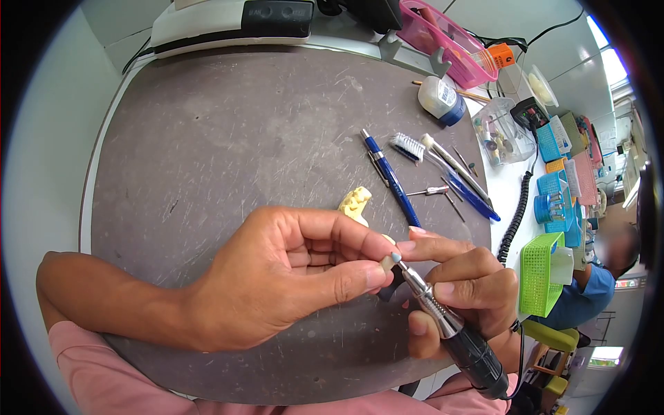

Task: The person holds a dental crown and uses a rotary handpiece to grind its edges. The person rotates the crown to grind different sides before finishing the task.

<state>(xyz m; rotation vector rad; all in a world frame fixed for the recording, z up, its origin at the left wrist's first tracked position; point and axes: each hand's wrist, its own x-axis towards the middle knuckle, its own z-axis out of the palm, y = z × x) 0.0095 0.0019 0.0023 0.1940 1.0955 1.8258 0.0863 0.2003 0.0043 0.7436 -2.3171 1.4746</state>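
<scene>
My left hand (pixel 290 273) pinches a small pale piece (pixel 389 263) with a bluish spot between thumb and forefinger. Wrapped round a black and silver rotary handpiece (pixel 449 325) is my right hand (pixel 470 283), and the tool's tip meets or nearly meets the small piece. Just beyond my left fingers lies a yellowish dental model (pixel 355 203), partly hidden by them. A dark object (pixel 393 285) shows below the fingertips; its shape is mostly covered.
A blue mechanical pencil (pixel 391 176), a brush (pixel 408 146) and slim tools lie right of centre. Beyond are a jar (pixel 440 98), pink basket (pixel 449 45), clear box (pixel 501 131) and green basket (pixel 541 275). A person in blue (pixel 581 297) sits at far right.
</scene>
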